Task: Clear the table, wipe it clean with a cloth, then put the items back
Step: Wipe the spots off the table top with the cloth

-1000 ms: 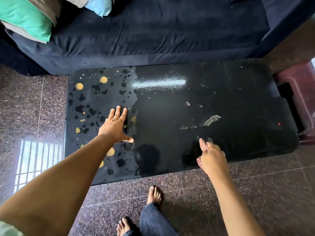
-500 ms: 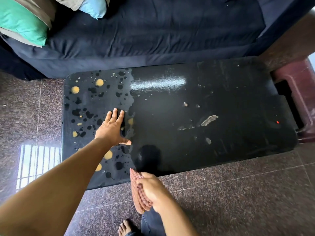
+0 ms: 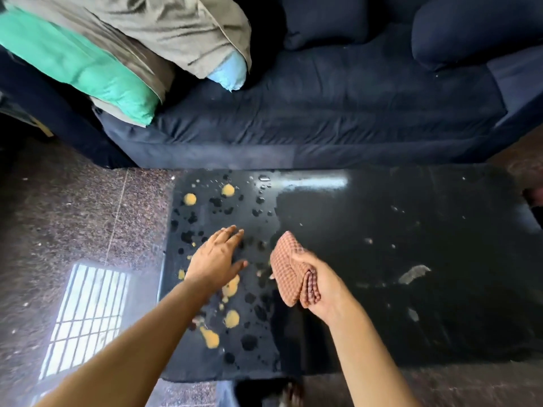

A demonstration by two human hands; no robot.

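1. Head view, near centre: glossy black rectangular counter (image 3: 411, 230), lying lengthwise left to right just in front of a dark navy fabric sofa (image 3: 323, 113).
2. Left hand (image 3: 216, 261) stretched out flat, fingers straight and holding nothing, over the counter's left part among round yellow and dark spots (image 3: 227, 190); touching or just above, impossible to tell through the blur.
3. Right hand (image 3: 320, 286) curled round a folded reddish-brown checked cloth (image 3: 289, 268), thumb across its top.
4. Cloth just right of the left hand, apart from it, over the counter's middle-left; contact with the surface unclear.
5. Pale grey smear (image 3: 414, 273) on the counter's right part, well apart from both hands.
6. Far left on the sofa: green cushion (image 3: 73, 63), grey-brown cushion (image 3: 176, 27) and light blue cushion (image 3: 229, 73) piled together.
7. Speckled brown stone floor (image 3: 73, 215) left of the counter, with a bright barred window reflection (image 3: 85, 318).
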